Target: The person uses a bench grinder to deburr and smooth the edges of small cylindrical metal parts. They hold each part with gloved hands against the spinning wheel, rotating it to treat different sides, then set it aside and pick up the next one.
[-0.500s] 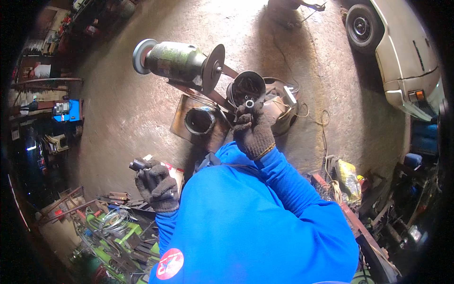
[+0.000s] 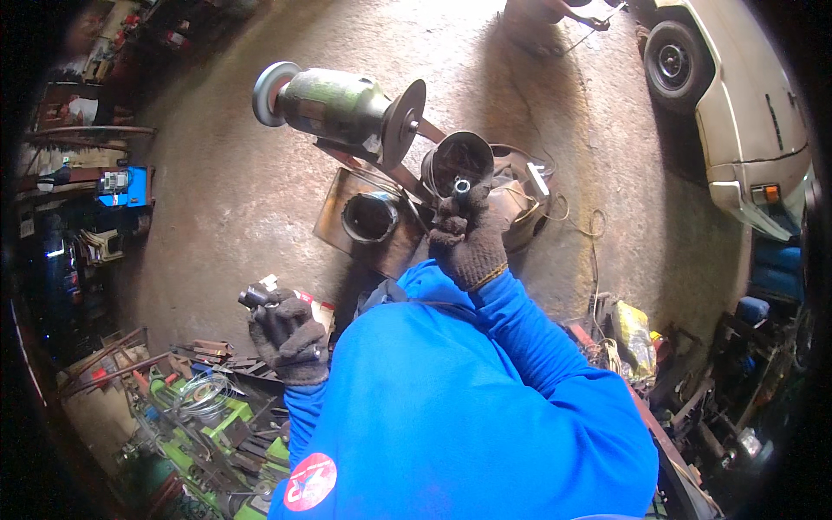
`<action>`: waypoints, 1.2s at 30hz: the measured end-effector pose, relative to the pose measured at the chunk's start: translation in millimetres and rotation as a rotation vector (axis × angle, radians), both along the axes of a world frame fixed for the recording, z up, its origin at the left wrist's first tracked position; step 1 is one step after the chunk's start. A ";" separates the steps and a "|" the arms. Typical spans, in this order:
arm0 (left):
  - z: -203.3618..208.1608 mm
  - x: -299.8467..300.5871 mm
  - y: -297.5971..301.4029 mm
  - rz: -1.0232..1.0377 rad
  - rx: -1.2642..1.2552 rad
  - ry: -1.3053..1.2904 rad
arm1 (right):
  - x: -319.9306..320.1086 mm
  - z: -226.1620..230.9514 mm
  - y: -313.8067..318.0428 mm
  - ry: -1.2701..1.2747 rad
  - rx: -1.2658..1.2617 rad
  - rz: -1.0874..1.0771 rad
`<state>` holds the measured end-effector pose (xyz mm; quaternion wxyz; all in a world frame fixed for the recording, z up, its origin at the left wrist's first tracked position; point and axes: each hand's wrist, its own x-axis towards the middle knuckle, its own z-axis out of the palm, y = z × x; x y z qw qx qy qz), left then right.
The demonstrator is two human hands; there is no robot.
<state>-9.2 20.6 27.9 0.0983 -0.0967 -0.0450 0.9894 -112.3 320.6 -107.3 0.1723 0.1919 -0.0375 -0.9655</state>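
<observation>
While the right hand (image 2: 471, 241), in a dark brown knit glove with a yellow-edged cuff, pinches a small bright metal ring-shaped piece (image 2: 462, 192), the left hand (image 2: 290, 340), same sort of glove, is well apart on the person's left. Right fingers closed on the ring-shaped piece, round end facing up. Piece shows against the near rim of an open, round, dark metal can (image 2: 428, 169); can't tell if glove touches rim. Can's inside too dark to read.

Left fingers curled on a short dark metal cylinder (image 2: 254, 296) with a shiny end, which pokes out past the fingertips. Red-and-white box (image 2: 323, 310) just beside that hand, partly hidden.

Ahead: grinder with a worn green cylindrical body (image 2: 334, 106). Thick pale wheel (image 2: 270, 94) on its left end, flat dark disc (image 2: 404, 126) on its right end. Can is just right of the disc, nearer the person.

Rusty flat metal plate (image 2: 328, 221) lies nearer than the grinder, dark round metal collar (image 2: 348, 218) on it, inside the edges. Rusty round metal base (image 2: 530, 227) right of the can, white rectangular bar (image 2: 537, 180) at its right edge. Beige vehicle (image 2: 737, 130) far right on the concrete floor (image 2: 572, 260).
</observation>
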 end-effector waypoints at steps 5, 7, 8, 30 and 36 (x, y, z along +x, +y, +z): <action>-12.9 6.9 -9.6 -0.086 -0.018 0.048 | -19.5 4.3 -1.0 -0.109 0.211 0.053; -10.0 5.0 -16.4 -0.159 -0.031 0.021 | -28.3 6.6 -1.5 -0.091 0.450 0.080; -11.5 6.5 -19.0 -0.148 -0.059 0.007 | -33.8 8.9 -3.1 -0.087 0.566 0.093; 27.1 14.5 -5.6 -0.099 -0.035 0.063 | -96.4 -83.4 -48.4 -0.007 1.072 0.265; 25.3 16.2 -2.7 -0.131 -0.042 0.061 | -106.3 -69.1 -51.7 -0.004 1.148 0.294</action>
